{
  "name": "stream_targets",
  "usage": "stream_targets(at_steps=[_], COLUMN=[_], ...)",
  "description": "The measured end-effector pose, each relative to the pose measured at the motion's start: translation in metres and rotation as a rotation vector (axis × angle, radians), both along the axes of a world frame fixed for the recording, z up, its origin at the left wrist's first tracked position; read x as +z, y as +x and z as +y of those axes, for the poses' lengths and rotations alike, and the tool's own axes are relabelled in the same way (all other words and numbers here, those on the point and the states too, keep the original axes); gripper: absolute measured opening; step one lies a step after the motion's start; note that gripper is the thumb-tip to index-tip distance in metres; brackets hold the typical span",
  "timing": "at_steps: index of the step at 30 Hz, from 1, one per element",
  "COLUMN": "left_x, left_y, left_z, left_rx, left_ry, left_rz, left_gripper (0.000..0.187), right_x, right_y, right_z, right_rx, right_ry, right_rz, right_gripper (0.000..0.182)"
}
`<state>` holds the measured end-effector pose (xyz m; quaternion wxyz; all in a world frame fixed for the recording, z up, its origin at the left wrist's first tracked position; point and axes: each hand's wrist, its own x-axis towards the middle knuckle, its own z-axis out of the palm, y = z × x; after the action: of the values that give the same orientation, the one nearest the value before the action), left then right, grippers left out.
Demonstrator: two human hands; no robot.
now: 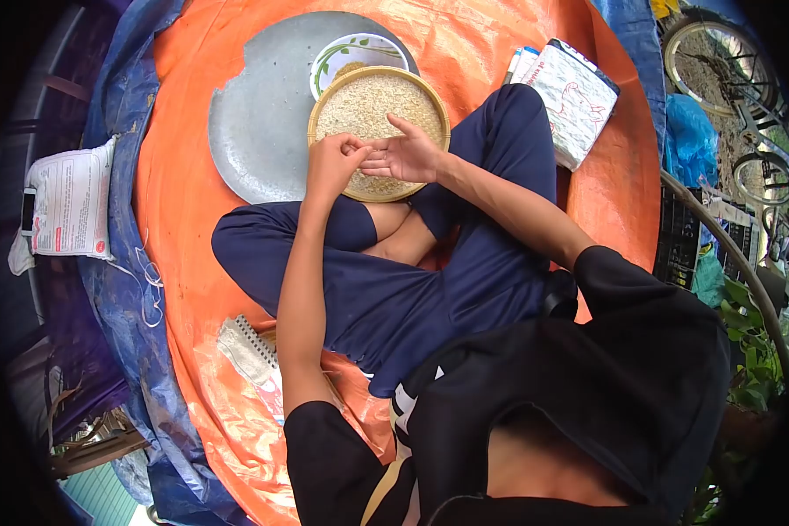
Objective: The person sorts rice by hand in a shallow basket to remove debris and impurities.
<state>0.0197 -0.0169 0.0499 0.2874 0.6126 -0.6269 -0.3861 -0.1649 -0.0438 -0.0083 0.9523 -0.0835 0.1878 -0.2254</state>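
Nearest to us: one black short-sleeved shirt (pixel 579 368), on the near side of the basket.

Left hand (pixel 335 159): above the left part of the basket, fingers curled and tips drawn together at the other hand's fingers; whether anything is pinched there, we cannot tell.

Right hand (pixel 409 158): above the basket, palm up, fingers extended, thumb spread wide, gripping nothing; any grains on the palm are too small for us to confirm.

Round woven basket (pixel 447 123), our landmark: pale rim, filled with pale grain (pixel 390 98).

Dish (pixel 387 53), white with green leaves: just beyond the basket, partly hidden by it, brownish contents inside.

Large round metal tray (pixel 267 105), grey: extends left of and beyond the basket.

Dark blue trousers (pixel 386 307), legs crossed: on the near side of the basket.

White packet (pixel 579 105) with red line drawing: right of the basket.

Spiral-bound notebook (pixel 252 351): nearer than the basket, to its left.

Orange tarpaulin (pixel 180 263), creased: spread around the basket. Blue tarpaulin (pixel 118 289): outside the orange.

White printed bag (pixel 70 206): far left of the basket.

Blue plastic bag (pixel 688 131), black crate (pixel 678 237), bicycle (pixel 719 70) and leafy plants (pixel 745 342): far right of the basket.
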Motion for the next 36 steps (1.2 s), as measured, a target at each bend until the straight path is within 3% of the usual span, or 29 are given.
stream_targets(at_steps=[4, 7, 11, 23, 32, 36], left_x=[-0.005, -0.023, -0.017, -0.029, -0.024, -0.021], left_y=[-0.008, -0.002, -0.001, -0.007, -0.004, -0.003], left_z=[0.0, -0.002, 0.0, 0.004, 0.003, -0.003], left_rx=[-0.127, -0.215, -0.22, -0.347, -0.299, -0.218], left_ry=[-0.118, -0.259, -0.155, -0.313, -0.25, -0.058], left_rz=[-0.121, -0.191, -0.268, -0.481, -0.315, 0.037], left_gripper=[0.018, 0.015, 0.011, 0.009, 0.015, 0.016], right_x=[-0.009, 0.002, 0.006, 0.012, 0.0, 0.007], right_y=[0.0, 0.001, 0.005, 0.005, 0.002, 0.002], right_z=[0.002, 0.005, 0.003, 0.003, 0.0, 0.001], right_rx=[0.035, 0.083, 0.127, 0.112, 0.138, 0.087], right_ry=[0.034, 0.001, -0.019, 0.033, 0.0, 0.048], right_rz=[-0.119, -0.014, -0.019, 0.078, -0.048, 0.019], right_gripper=[0.083, 0.085, 0.084, 0.083, 0.083, 0.081])
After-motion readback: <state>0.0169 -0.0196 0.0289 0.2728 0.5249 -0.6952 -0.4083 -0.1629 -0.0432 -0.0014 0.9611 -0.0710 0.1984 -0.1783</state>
